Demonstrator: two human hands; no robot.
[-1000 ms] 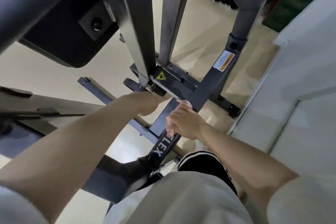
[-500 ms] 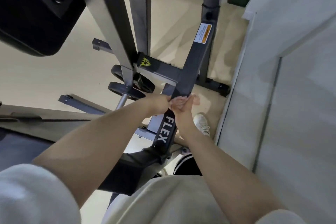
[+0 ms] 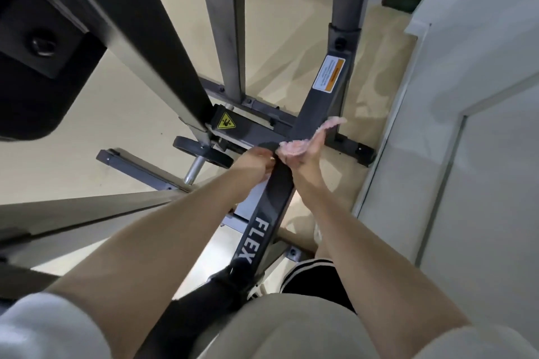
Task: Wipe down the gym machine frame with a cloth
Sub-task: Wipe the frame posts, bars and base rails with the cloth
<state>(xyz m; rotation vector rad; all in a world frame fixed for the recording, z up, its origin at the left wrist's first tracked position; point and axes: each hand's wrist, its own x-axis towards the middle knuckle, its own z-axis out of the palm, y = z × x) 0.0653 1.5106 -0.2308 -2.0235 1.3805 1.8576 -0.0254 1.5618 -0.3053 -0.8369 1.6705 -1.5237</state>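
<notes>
The dark grey sloping frame beam [image 3: 264,224] marked FLEX runs from my lap up to the machine's base. My right hand [image 3: 306,159] holds a pink cloth [image 3: 293,146] against the beam's right side, just below the cross joint. A loose end of the cloth sticks out toward the upper right. My left hand [image 3: 256,162] grips the beam's left edge at the same height, fingers curled round it, close to the right hand.
Grey uprights [image 3: 227,23] and a post with an orange warning label [image 3: 329,74] rise from the base. Small weight plates [image 3: 204,150] sit left of the joint. A black pad [image 3: 35,61] hangs at upper left. A white wall [image 3: 472,125] stands close on the right.
Both hands have slid up the beam from the FLEX lettering to just below the cross joint. The pink cloth, hidden under the right hand before, now shows.
</notes>
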